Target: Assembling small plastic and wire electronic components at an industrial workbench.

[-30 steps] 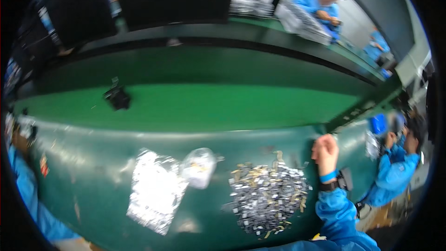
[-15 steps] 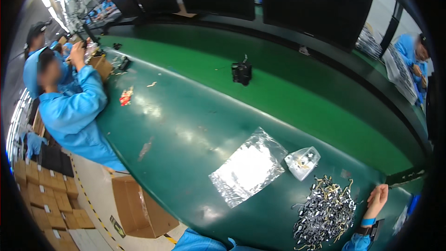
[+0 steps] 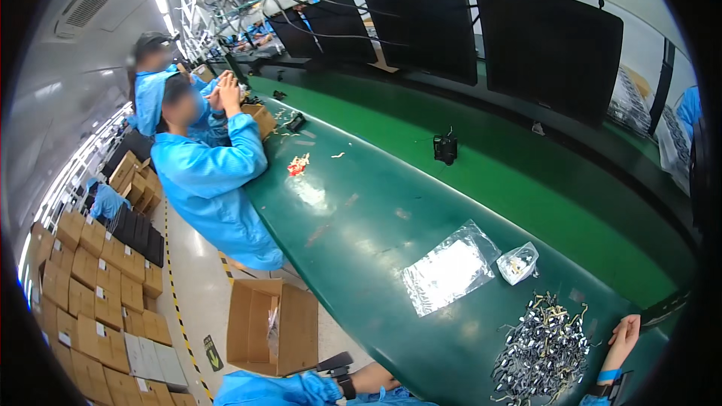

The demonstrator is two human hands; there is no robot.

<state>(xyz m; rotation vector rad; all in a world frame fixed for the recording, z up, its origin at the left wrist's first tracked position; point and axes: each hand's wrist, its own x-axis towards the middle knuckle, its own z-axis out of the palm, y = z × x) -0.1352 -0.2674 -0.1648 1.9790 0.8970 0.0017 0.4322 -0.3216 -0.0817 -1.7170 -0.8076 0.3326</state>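
At the lower right, my right hand rests on the green bench with loosely bent fingers and nothing visible in them. It lies just right of a heap of small black, white and tan cable pieces with connectors. My left hand is low at the near bench edge, against my blue clothing; its fingers are hidden. Beyond the heap sits a small clear bag holding small light-coloured parts. Left of that lies a flat clear plastic bag, bright with glare.
A small black device stands on the bench's far strip, before dark monitors. Red and tan pieces lie farther left, near a co-worker in blue. An open carton stands on the floor; stacked boxes line the left.
The view has swung left and up, so bench things appear farther right. My left forearm has come into view at the lower edge. My right hand stays by the heap.
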